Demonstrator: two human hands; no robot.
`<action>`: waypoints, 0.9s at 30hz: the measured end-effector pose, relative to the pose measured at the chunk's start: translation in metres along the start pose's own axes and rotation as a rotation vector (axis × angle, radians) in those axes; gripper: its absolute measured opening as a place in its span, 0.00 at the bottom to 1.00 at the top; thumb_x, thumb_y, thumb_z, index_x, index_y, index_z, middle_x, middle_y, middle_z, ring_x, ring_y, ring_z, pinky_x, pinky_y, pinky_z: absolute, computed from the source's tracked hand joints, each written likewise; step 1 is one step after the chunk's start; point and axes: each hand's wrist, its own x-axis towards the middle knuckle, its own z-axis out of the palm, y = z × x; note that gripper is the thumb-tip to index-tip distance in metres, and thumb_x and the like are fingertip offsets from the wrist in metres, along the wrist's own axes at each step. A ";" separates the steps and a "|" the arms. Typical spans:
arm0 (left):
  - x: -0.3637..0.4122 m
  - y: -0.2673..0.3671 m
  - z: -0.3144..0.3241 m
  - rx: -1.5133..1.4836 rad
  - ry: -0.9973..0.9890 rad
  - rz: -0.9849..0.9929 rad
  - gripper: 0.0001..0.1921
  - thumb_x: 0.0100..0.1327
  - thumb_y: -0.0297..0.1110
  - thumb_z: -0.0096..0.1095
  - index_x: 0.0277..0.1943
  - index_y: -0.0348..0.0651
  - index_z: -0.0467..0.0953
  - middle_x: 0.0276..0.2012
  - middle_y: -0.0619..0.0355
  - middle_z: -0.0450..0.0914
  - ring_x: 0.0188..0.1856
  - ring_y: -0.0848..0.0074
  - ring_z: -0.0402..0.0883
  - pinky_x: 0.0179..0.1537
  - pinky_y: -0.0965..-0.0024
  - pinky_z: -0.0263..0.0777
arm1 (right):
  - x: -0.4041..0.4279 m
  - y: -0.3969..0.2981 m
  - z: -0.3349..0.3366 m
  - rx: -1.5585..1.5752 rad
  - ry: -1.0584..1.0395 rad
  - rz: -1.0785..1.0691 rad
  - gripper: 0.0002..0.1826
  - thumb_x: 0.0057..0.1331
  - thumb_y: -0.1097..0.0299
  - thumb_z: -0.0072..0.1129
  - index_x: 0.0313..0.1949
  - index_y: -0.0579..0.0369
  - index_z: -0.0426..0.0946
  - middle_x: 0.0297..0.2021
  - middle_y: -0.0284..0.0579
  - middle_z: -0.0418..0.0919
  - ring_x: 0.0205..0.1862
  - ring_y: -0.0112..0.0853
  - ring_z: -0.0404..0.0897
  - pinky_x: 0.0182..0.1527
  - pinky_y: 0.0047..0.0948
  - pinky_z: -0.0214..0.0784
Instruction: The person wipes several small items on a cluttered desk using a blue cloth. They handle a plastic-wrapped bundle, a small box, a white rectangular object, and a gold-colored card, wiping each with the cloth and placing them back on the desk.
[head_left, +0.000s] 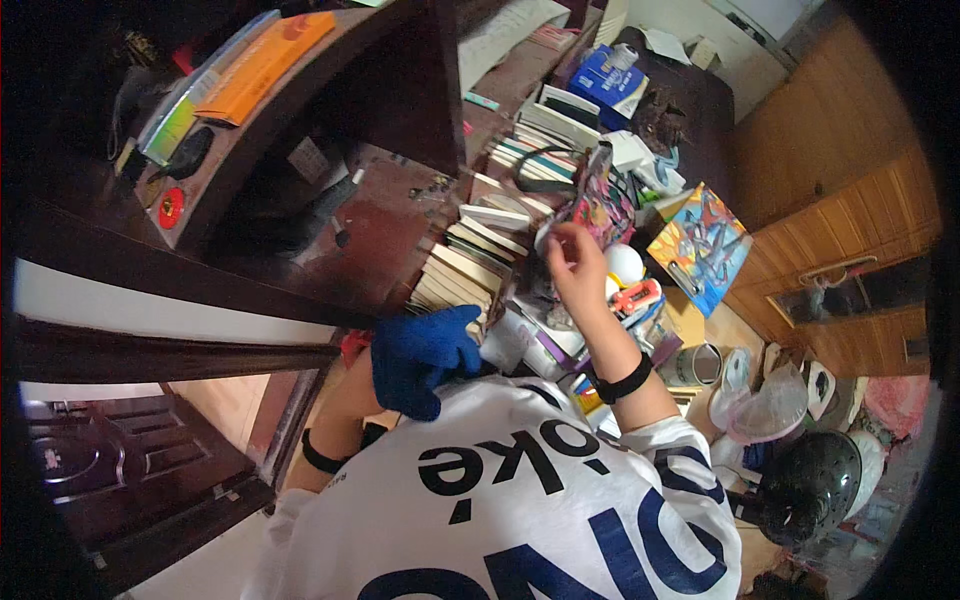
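Observation:
My left hand (424, 360) is covered by a blue fabric glove and sits low in front of my chest. The glove's thumb stands apart from its fingers; whether anything is inside its grasp cannot be seen. Just beyond it is a row of books (457, 277), standing with their edges up. My right hand (577, 270) is bare, fingers curled, beside a colourful patterned bag (600, 214) with a dark strap (536, 180). Its fingertips are near the bag's edge, but a grip on it cannot be made out. A white rounded object (624, 265) lies right of that hand.
A dark wooden shelf (244, 139) with an orange box (266, 67) stands left. Right are a picture-covered board (701, 251), an orange-red tool-like object (636, 298), a metal can (694, 365), a wooden door (847, 262) and a black helmet (810, 487). A blue box (607, 86) lies further back.

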 end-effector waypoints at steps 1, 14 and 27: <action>0.003 0.010 -0.004 0.015 0.009 -0.007 0.19 0.35 0.29 0.63 0.36 0.42 0.74 0.32 0.52 0.76 0.35 0.62 0.75 0.49 0.60 0.63 | 0.010 -0.018 0.015 -0.003 -0.032 -0.055 0.09 0.54 0.72 0.52 0.36 0.59 0.69 0.28 0.47 0.74 0.29 0.34 0.76 0.31 0.27 0.67; -0.050 0.037 -0.027 0.450 0.040 -0.150 0.22 0.31 0.32 0.62 0.37 0.45 0.75 0.31 0.54 0.75 0.35 0.60 0.73 0.48 0.58 0.64 | 0.127 -0.053 0.363 0.232 -0.186 -0.025 0.29 0.52 0.57 0.54 0.48 0.64 0.61 0.47 0.56 0.64 0.50 0.48 0.62 0.51 0.37 0.57; -0.054 0.034 -0.042 0.537 0.127 -0.349 0.22 0.31 0.33 0.62 0.37 0.45 0.75 0.32 0.55 0.75 0.36 0.60 0.73 0.47 0.58 0.64 | 0.107 -0.041 0.379 1.273 -0.190 0.289 0.23 0.54 0.55 0.52 0.43 0.61 0.67 0.40 0.53 0.70 0.43 0.39 0.70 0.45 0.31 0.61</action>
